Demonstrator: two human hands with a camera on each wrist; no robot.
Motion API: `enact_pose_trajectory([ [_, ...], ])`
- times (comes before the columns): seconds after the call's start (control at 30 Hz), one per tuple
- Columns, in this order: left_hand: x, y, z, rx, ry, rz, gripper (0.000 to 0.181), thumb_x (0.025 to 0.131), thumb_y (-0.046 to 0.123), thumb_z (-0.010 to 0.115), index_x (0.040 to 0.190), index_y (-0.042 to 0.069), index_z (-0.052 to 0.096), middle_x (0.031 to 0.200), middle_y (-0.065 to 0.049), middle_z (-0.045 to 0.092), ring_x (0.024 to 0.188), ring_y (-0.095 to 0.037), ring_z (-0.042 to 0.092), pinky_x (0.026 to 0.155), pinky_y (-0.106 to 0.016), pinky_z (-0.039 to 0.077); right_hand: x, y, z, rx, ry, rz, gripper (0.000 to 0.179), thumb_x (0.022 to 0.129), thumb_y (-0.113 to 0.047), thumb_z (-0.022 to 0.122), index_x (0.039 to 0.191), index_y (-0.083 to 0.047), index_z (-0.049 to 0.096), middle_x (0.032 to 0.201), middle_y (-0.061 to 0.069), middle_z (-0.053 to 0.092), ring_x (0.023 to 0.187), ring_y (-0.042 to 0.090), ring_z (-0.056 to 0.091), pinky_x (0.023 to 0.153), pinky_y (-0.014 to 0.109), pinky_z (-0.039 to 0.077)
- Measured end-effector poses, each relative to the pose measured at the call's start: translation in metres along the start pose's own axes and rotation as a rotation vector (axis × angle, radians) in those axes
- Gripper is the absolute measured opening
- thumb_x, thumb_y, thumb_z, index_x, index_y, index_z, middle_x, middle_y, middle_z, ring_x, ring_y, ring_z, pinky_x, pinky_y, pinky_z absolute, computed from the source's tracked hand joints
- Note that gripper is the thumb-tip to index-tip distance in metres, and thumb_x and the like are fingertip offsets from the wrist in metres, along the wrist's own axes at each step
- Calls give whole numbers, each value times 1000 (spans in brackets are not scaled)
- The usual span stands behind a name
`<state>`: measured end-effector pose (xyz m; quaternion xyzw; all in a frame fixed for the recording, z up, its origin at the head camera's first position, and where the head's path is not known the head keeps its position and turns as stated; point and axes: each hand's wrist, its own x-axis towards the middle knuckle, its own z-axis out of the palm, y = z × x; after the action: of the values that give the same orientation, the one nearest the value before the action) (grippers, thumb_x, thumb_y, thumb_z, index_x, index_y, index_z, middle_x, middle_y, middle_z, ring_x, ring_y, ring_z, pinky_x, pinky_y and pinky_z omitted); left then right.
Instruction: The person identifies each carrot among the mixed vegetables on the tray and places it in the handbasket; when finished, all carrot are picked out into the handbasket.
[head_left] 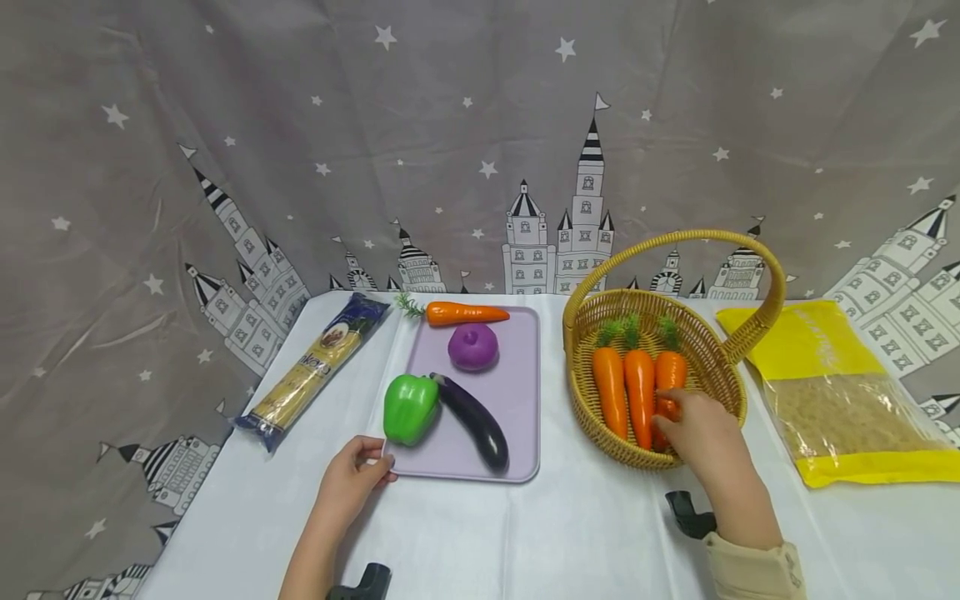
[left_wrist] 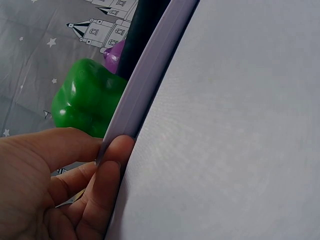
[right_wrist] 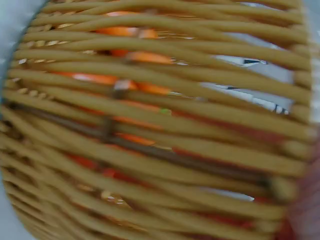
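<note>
My left hand point(head_left: 352, 479) pinches the near left corner of the lilac tray point(head_left: 517, 400), thumb on the rim and fingers beneath. On that tray lie a green bell pepper point(head_left: 410, 408), an eggplant point(head_left: 476, 423), and a purple onion point(head_left: 473, 347). A carrot point(head_left: 467, 313) lies across its far edge, leafy end past the left corner. Inside the wicker basket point(head_left: 720, 367), two carrots lie side by side, and my right hand point(head_left: 701, 425) grips a third, the rightmost carrot point(head_left: 671, 371). Basket weave point(right_wrist: 160, 115) hides that hand's fingers in the right wrist view.
A pack of spaghetti point(head_left: 315, 367) lies at an angle left of the tray. To the basket's right is a yellow-and-clear bag point(head_left: 840, 392) of dry food. The basket's tall handle point(head_left: 675, 237) arches over it. A grey patterned curtain point(head_left: 450, 125) hangs behind the white table.
</note>
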<state>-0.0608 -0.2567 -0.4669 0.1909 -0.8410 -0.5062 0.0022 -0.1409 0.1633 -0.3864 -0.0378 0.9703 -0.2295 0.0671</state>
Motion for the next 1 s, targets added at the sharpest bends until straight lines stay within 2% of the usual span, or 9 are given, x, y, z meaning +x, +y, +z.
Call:
enact_pose_trajectory([
  [0.13,0,0,0,0,1,1,31,87,5,64,115,-7,55,98,-14,61,71,-16,67,64,-22,57,-5,-10,-12,26,52,-40,44,89,-17,68,127,4,58,123,31,56,107,46,54,81,59,50],
  [0.27,0,0,-1,-7,-1,2,31,87,4,64,115,-7,55,98,-15,61,71,-17,67,65,-22,57,-9,-27,-27,46,130,-102,43,88,-16,69,126,1,60,123,29,56,102,43,57,79,56,52],
  [0.47,0,0,0,-12,-6,3,30,87,4,64,114,-6,55,97,-14,61,71,-17,67,65,-22,57,-17,-58,-48,101,185,-192,41,90,-22,69,128,-11,62,121,19,60,88,32,62,69,47,55],
  [0.6,0,-1,-1,-12,-6,-1,30,87,5,64,115,-6,55,97,-14,61,71,-17,66,64,-22,57,-15,-82,-54,131,209,-259,40,90,-24,69,129,-18,62,122,10,62,89,27,63,72,45,54],
  [0.8,1,-3,-1,-10,-4,-4,31,87,4,64,115,-6,55,97,-14,61,71,-16,66,64,-22,56,2,-118,-57,179,181,-349,38,92,-23,67,129,-21,62,124,6,61,94,24,64,81,45,54],
  [1.0,1,-3,0,-25,-5,-4,30,87,3,63,114,-7,55,96,-14,60,70,-17,66,64,-23,57,30,-153,-53,251,101,-426,38,91,-25,67,130,-24,62,119,1,64,87,18,64,72,36,56],
])
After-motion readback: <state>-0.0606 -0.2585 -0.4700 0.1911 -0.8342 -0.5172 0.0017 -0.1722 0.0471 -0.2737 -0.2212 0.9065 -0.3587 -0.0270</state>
